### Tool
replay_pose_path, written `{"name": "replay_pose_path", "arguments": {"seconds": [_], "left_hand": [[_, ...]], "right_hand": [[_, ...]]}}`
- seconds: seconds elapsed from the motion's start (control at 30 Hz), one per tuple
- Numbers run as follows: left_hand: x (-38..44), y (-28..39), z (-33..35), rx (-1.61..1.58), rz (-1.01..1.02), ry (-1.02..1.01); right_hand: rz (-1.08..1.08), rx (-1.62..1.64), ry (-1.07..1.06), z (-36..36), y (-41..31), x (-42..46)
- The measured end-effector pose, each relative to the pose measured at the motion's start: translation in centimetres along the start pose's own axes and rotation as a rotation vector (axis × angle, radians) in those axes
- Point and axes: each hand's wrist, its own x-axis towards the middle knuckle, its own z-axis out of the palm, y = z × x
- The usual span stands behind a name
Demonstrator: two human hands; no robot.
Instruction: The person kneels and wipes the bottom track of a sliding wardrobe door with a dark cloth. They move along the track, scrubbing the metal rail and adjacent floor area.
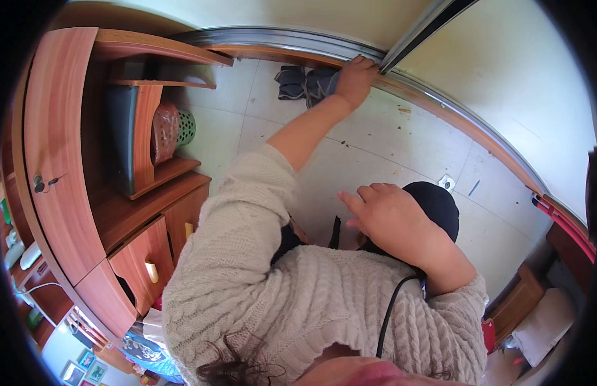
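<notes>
My left hand (359, 79) reaches forward to the wooden sill and metal track (322, 44) of a sliding door, beside the door's upright metal edge (414, 36). Its fingertips rest there, and the palm side is hidden. On the floor right by that wrist lie dark grey fabric items (292, 83), perhaps shoes, partly covered by the hand. My right hand (388, 212) hangs above my black-clad knee (436, 205), fingers loosely apart and holding nothing. Both sleeves of the cream knitted sweater are pushed up, and a black cable runs down its front.
A wooden cabinet (57, 144) with keys (50, 181) in its lock stands at the left, near a green perforated basket (186, 128). Small debris, a white scrap (446, 183) and a thin blue stick (474, 187) lie on the tiled floor. A pillow (544, 325) is at the lower right.
</notes>
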Motion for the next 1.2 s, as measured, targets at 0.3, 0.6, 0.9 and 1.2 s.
{"name": "replay_pose_path", "arguments": {"seconds": [0.3,0.6,0.9,1.2], "left_hand": [[1.2,-6.8,-7.9,0.154,-0.182,0.132],[0.8,-5.7,-2.9,0.331,-0.538,0.254],[1.9,-1.7,1.5,0.172,-0.111,0.222],[2.2,0.3,-0.9,0.106,0.006,-0.019]], "right_hand": [[0.008,0.039,0.041,0.3,-0.2,-0.6],[0.002,0.036,0.054,-0.1,0.2,-1.1],[-0.003,0.060,0.025,-0.2,0.3,-0.7],[0.044,0.008,-0.005,-0.2,0.1,-0.3]]}}
